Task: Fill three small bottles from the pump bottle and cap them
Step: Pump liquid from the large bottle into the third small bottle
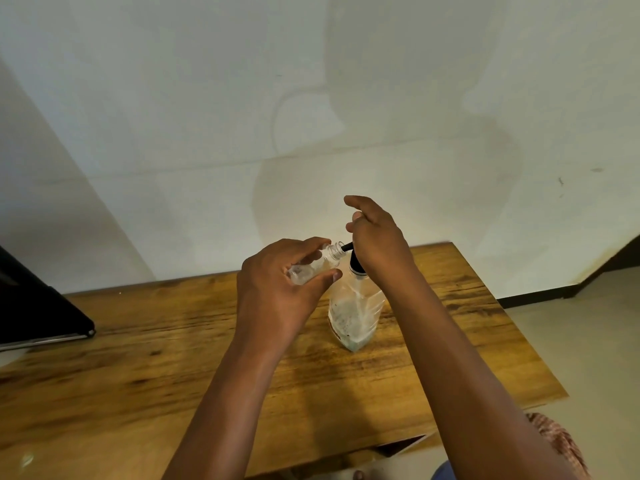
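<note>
Left hand (277, 289) grips small bottle (313, 266), mouth at nozzle; right hand (379, 237) presses pump bottle (353, 317) head.

The clear, uncapped small bottle (313, 266) is tilted, its mouth at the black nozzle of the pump bottle (353, 311), which stands upright, clear and partly filled.

No readable text in view.
The pump bottle (353, 317) carried a dark strip low on its clear side that may have been a label, but nothing on it could be made out. The small bottle (313, 266) was plain and clear, and the dark flat object (38, 306) at the table's left edge showed no lettering.
</note>
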